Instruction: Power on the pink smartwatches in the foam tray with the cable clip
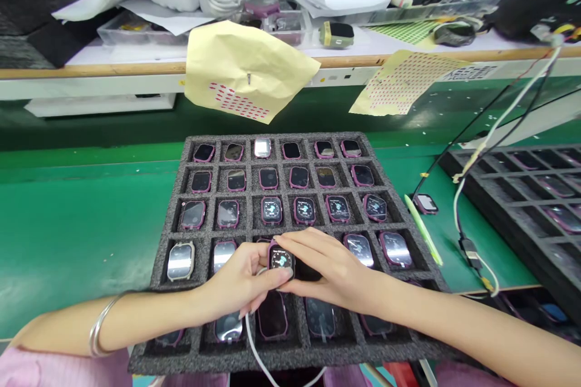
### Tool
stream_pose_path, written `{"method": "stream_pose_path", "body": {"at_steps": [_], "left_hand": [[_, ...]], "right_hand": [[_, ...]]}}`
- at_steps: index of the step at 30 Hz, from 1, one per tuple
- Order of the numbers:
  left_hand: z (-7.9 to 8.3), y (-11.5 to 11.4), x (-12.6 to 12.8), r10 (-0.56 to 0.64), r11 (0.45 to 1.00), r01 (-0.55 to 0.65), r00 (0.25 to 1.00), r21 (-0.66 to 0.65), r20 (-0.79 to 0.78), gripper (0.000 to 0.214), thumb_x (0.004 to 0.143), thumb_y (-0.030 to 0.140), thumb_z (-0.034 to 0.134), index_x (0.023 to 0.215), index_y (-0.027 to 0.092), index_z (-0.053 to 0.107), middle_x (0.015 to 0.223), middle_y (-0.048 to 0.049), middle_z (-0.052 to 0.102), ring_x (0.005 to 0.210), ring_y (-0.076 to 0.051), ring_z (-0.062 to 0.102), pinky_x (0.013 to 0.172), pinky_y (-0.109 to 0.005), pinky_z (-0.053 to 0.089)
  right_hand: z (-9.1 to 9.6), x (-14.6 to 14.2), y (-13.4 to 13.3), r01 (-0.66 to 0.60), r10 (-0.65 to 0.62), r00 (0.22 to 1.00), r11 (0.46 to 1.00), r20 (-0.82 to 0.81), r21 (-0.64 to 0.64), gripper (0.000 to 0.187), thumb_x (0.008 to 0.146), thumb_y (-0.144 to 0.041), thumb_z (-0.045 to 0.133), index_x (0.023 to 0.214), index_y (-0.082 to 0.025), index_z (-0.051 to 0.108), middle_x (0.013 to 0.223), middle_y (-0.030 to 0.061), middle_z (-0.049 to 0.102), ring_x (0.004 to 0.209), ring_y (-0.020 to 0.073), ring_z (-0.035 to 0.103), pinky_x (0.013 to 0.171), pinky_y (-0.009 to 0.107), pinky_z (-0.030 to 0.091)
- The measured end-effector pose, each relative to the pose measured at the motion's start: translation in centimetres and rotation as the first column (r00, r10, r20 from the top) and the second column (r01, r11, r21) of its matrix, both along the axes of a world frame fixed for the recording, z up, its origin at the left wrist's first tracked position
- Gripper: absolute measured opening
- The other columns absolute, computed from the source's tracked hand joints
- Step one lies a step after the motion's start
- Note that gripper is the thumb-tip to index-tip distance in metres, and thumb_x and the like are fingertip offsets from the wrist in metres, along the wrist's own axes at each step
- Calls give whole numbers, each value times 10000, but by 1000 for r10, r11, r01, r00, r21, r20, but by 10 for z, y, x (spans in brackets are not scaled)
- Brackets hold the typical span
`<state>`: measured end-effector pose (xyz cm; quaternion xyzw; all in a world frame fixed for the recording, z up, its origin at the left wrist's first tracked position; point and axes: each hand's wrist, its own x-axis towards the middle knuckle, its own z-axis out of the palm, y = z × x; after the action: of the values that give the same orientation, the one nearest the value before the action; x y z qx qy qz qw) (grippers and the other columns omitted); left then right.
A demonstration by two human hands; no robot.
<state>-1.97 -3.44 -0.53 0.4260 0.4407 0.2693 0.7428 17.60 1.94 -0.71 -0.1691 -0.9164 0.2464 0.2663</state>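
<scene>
A person's two hands meet over a dark foam tray [345, 355] of watches on a green bench [91, 236], a lit watch [281, 258] held upright between them above the fourth row from the back. The left hand [249, 278] pinches the watch, its thumb across the lower edge of the screen and its fingers curled at the side; the right hand [324, 263] grips from the other side, fingers stretched to the upper edge and thumb near the lower. A white cable [252, 344] drops from beneath the left hand, its link to the watch hidden by the fingers. Four dials glow in the third row, and a pale-framed watch [180, 261] sits at the left of the fourth. A green pen [424, 233] lies right of the tray, near a second tray [503, 227]; a yellow sheet [245, 66] hangs from the shelf [154, 70].
</scene>
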Motion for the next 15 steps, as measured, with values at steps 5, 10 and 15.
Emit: {"method": "stream_pose_path", "body": {"at_steps": [5, 10, 15], "left_hand": [[0, -1, 0, -2, 1000, 2, 1000, 16, -13, 334, 833, 457, 610, 840, 133, 529, 406, 95, 415, 258, -39, 306, 256, -135, 207], [1, -1, 1, 5, 1000, -4, 1000, 29, -16, 320, 841, 439, 608, 846, 128, 533, 447, 86, 438, 264, -26, 303, 263, -134, 170], [1, 0, 1, 13, 1000, -12, 999, 26, -31, 337, 838, 458, 607, 823, 130, 531, 427, 94, 414, 262, -28, 290, 271, -144, 155]], "right_hand": [[-1, 0, 0, 1, -1, 1000, 1000, -5, -5, 517, 895, -350, 649, 1316, -111, 468, 1145, 170, 618, 1023, 266, 605, 860, 418, 518], [-2, 1, 0, 5, -5, 1000, 1000, -17, -28, 492, 897, -351, 649, 1296, -115, 484, 1154, 169, 614, 1037, 268, 598, 873, 424, 508], [-4, 1, 0, 25, -26, 1000, 997, -12, -72, 501, 873, -346, 679, 1293, -141, 497, 1146, 157, 625, 1037, 265, 607, 881, 422, 513]]}}
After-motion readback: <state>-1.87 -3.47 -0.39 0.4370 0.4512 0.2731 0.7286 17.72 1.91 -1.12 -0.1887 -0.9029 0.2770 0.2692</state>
